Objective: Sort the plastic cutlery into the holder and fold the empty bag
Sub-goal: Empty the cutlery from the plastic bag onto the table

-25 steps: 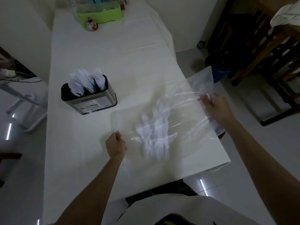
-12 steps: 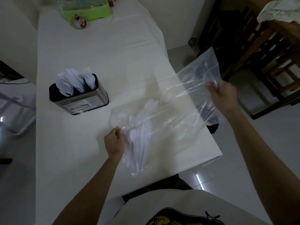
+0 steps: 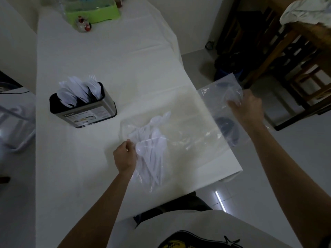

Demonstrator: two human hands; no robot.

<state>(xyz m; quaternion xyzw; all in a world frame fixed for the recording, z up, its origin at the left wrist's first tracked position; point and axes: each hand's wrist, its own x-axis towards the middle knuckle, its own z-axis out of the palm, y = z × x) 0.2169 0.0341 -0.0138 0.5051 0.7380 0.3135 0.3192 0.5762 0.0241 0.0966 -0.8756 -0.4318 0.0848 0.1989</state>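
A clear plastic bag point(image 3: 193, 129) lies stretched across the near right part of the white table point(image 3: 107, 56). Several white plastic spoons and forks point(image 3: 152, 149) are bunched in its left end. My left hand point(image 3: 125, 155) pinches the bag at that end, right beside the cutlery. My right hand point(image 3: 248, 108) grips the bag's other end out past the table's right edge. A metal cutlery holder point(image 3: 84, 106) with a black inside stands left of the bag and holds several white spoons and forks.
A green container point(image 3: 93, 11) and a small red and white object point(image 3: 83, 24) stand at the table's far end. Dark wooden furniture point(image 3: 286, 51) is on the right, with a blue bin point(image 3: 225, 72) by it. A clear plastic bin point(image 3: 16, 119) sits on the left.
The cutlery has slid down into the bag's left end by my left hand. My right hand has pulled its end of the bag further right, beyond the table edge.
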